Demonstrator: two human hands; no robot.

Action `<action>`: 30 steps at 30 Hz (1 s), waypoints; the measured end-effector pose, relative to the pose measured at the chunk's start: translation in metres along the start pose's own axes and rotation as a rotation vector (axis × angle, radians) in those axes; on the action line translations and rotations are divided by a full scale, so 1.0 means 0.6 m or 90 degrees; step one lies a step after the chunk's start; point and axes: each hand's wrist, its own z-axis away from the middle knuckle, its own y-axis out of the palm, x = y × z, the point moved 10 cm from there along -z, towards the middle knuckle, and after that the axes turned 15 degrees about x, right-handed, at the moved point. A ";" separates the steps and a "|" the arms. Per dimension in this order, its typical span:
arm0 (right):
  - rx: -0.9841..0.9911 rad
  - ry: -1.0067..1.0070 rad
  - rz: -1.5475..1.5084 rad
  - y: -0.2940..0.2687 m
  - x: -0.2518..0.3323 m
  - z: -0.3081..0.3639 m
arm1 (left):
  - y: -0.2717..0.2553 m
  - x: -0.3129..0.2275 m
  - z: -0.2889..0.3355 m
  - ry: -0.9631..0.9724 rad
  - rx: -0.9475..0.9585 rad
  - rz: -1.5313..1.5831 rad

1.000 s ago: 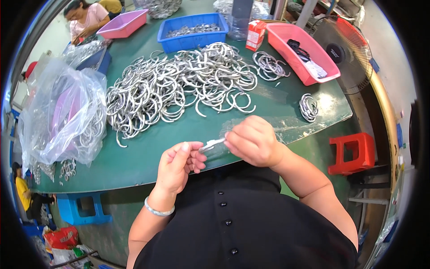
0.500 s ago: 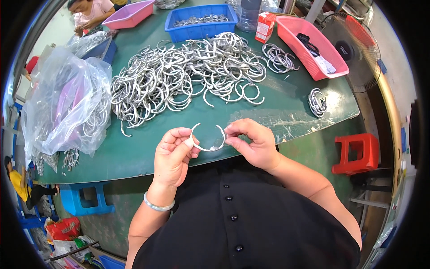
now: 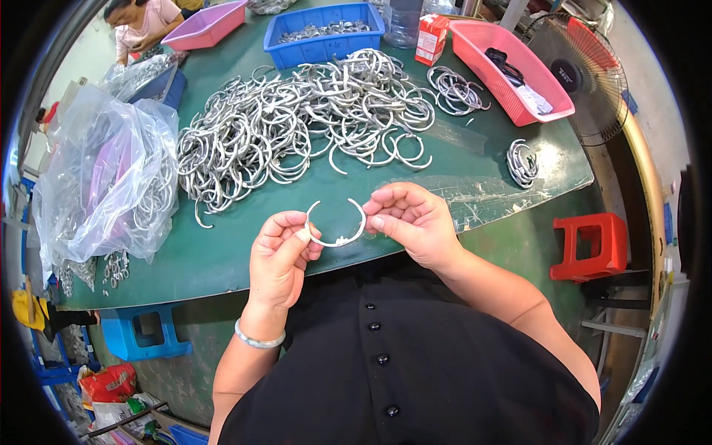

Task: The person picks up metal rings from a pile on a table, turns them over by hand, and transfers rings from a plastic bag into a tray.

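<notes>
Currently left hand [image 3: 278,256] pinches C-shaped silver ring [image 3: 339,242]; right hand [image 3: 415,226] half-curled at ring's right side, can't tell if gripping. Ring pile [image 3: 289,122] beyond, on green table [image 3: 230,256].

The left forearm [image 3: 243,356] rises steeply and the right forearm [image 3: 500,285] slants inward, both bare. The left hand [image 3: 279,259] pinches, thumb against curled fingers [image 3: 282,221]; the right hand [image 3: 415,222] sits slightly farther forward, thumb pointing left beneath bent fingers.

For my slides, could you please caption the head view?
Left hand holds an open ring, right hand at its edge, heaped rings beyond.
</notes>
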 end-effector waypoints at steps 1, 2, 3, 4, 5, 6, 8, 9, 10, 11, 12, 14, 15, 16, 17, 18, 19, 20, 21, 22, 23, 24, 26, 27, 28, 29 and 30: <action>0.000 -0.002 0.002 0.000 0.001 -0.001 | -0.001 -0.002 0.000 0.006 -0.003 -0.014; 0.000 -0.002 0.002 0.000 0.002 -0.001 | -0.001 -0.005 0.000 0.012 -0.006 -0.029; -0.003 -0.004 0.002 0.000 0.004 -0.002 | 0.002 -0.006 0.000 0.013 -0.005 -0.030; -0.008 -0.005 0.002 -0.001 0.005 -0.002 | 0.005 -0.012 0.001 0.022 -0.011 -0.067; -0.008 -0.005 0.003 0.000 0.005 -0.001 | 0.007 -0.017 0.002 0.030 -0.017 -0.105; -0.009 -0.011 0.020 0.001 0.009 0.000 | 0.007 -0.016 0.002 0.030 -0.016 -0.105; -0.011 -0.012 0.033 0.010 0.010 0.006 | 0.009 -0.013 0.008 0.028 -0.008 -0.134; -0.010 -0.025 0.046 0.017 0.016 0.009 | 0.007 -0.010 0.011 0.025 -0.011 -0.133; -0.006 -0.043 0.058 0.023 0.025 0.005 | 0.008 -0.007 0.008 0.017 0.000 -0.125; -0.004 -0.045 0.056 0.026 0.029 0.001 | 0.008 -0.005 0.005 0.009 0.011 -0.117; 0.015 -0.055 0.125 0.035 0.038 -0.004 | 0.007 -0.006 0.003 0.010 0.009 -0.120; 0.031 -0.060 0.192 0.049 0.049 -0.005 | 0.014 0.007 0.002 -0.009 0.043 -0.079; 0.055 -0.067 0.253 0.062 0.057 -0.007 | 0.013 0.009 0.002 -0.011 0.041 -0.079; 0.081 -0.076 0.313 0.075 0.065 -0.010 | 0.013 0.012 0.002 -0.018 0.041 -0.061; 0.093 -0.077 0.342 0.080 0.068 -0.013 | 0.013 0.014 0.003 -0.024 0.040 -0.043; 0.093 -0.078 0.340 0.082 0.069 -0.014 | 0.012 0.014 0.003 -0.025 0.039 -0.045; 0.094 -0.075 0.343 0.085 0.069 -0.015 | 0.014 0.016 0.003 -0.030 0.046 -0.036; 0.095 -0.071 0.347 0.087 0.069 -0.015 | 0.016 0.018 0.003 -0.034 0.053 -0.027; 0.094 -0.071 0.346 0.088 0.070 -0.015 | 0.017 0.018 0.003 -0.036 0.053 -0.027; 0.093 -0.069 0.355 0.089 0.071 -0.017 | 0.018 0.018 0.003 -0.038 0.054 -0.021; 0.093 -0.068 0.363 0.090 0.071 -0.019 | 0.019 0.018 0.002 -0.041 0.056 -0.015; 0.092 -0.068 0.361 0.091 0.072 -0.022 | 0.018 0.018 0.002 -0.042 0.055 -0.016; 0.072 -0.042 0.356 0.085 0.067 -0.023 | 0.019 0.026 0.004 -0.059 0.061 0.011; 0.070 -0.041 0.355 0.085 0.067 -0.023 | 0.019 0.027 0.005 -0.061 0.060 0.012; 0.064 -0.022 0.341 0.082 0.064 -0.024 | 0.019 0.030 0.005 -0.073 0.056 0.021; 0.058 -0.004 0.328 0.079 0.060 -0.025 | 0.018 0.034 0.006 -0.085 0.052 0.029; 0.058 -0.004 0.327 0.078 0.060 -0.026 | 0.017 0.035 0.006 -0.086 0.052 0.029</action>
